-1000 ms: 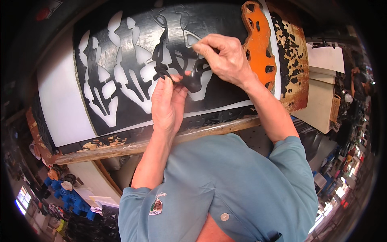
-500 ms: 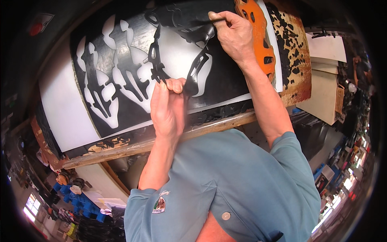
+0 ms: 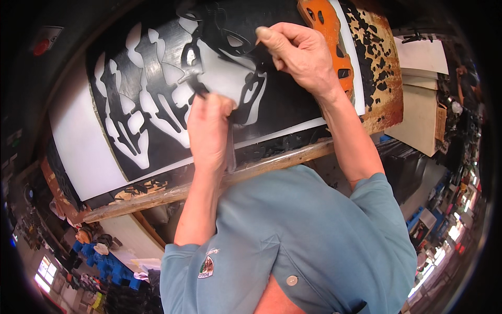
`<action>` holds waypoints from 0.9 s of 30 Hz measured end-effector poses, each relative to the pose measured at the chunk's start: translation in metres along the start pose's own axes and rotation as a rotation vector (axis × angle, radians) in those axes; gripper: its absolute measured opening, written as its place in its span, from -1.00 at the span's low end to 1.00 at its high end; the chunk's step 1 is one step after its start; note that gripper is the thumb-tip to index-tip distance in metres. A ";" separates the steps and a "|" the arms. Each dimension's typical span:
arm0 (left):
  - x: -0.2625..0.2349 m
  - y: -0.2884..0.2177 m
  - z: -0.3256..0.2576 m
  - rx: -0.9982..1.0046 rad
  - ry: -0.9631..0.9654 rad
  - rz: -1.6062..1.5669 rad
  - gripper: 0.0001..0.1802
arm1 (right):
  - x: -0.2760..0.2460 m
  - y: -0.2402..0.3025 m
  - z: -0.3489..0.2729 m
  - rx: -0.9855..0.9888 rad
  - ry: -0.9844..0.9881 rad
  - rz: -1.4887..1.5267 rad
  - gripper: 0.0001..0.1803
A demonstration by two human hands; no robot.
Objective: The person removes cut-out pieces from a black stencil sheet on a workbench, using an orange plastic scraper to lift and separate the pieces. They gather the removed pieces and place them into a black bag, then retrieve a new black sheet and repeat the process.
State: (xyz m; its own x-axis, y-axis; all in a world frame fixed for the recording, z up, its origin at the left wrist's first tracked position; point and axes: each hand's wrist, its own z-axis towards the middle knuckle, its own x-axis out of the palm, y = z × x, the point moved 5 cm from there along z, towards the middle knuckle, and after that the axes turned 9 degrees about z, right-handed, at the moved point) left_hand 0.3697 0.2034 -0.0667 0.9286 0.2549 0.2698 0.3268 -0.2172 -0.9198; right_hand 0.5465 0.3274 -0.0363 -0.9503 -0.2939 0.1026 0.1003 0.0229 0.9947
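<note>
A dark, thin cut-out piece with several openings [image 3: 191,55] is lifted partly off the black sheet [image 3: 293,99], with white showing through behind it. My left hand [image 3: 208,128], smeared by motion, is closed on its near left edge. Higher and to the right, my right hand [image 3: 308,60] pinches toward its far right edge, thumb against bent fingers; the exact grip is partly hidden. Left of the piece, the sheet has long slender cut-outs [image 3: 137,123] with white underneath. An orange cutting die [image 3: 342,57] lies just beyond my right hand.
A white board [image 3: 78,141] lies under the sheet. Right of it is a worn brown board [image 3: 389,78] scattered with small black scraps. A wooden rail [image 3: 272,159] runs along the table's near edge. Pale panels [image 3: 418,99] stand at the right; blue crates [image 3: 112,267] are at lower left.
Both hands have shifted left, the right one also slightly down. The dark piece has swung with them and hangs in a different shape between the hands.
</note>
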 end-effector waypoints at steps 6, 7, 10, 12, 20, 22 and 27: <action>0.041 -0.005 0.045 -0.126 0.056 0.414 -0.65 | 0.018 0.018 -0.001 -0.031 0.109 -0.049 -0.67; 0.046 -0.005 0.048 -0.105 0.087 0.325 -0.70 | 0.017 0.019 0.002 -0.029 0.111 -0.067 -0.67; 0.045 -0.003 0.051 -0.077 0.062 0.378 -0.77 | 0.010 0.016 0.014 -0.085 0.018 -0.222 -0.72; 0.045 -0.007 0.050 0.055 0.081 0.496 -0.78 | 0.003 0.002 0.027 -0.034 -0.028 -0.388 -0.72; 0.043 -0.003 0.041 0.111 0.131 0.610 -0.73 | -0.041 0.038 0.073 -0.150 -0.643 -0.547 -0.75; 0.041 0.000 0.033 0.086 0.087 0.801 -0.77 | -0.071 0.074 0.116 -0.346 -0.424 0.211 -0.62; 0.036 0.003 0.031 0.033 0.157 0.489 -0.81 | -0.052 0.062 0.097 -0.335 -0.241 -0.319 -0.65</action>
State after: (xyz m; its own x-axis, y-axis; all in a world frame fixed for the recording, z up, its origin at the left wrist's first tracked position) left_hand 0.3987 0.2410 -0.0684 0.9876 -0.0145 -0.1565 -0.1552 -0.2449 -0.9570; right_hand 0.5734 0.4371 0.0210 -0.9859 -0.0074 -0.1673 -0.1541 -0.3510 0.9236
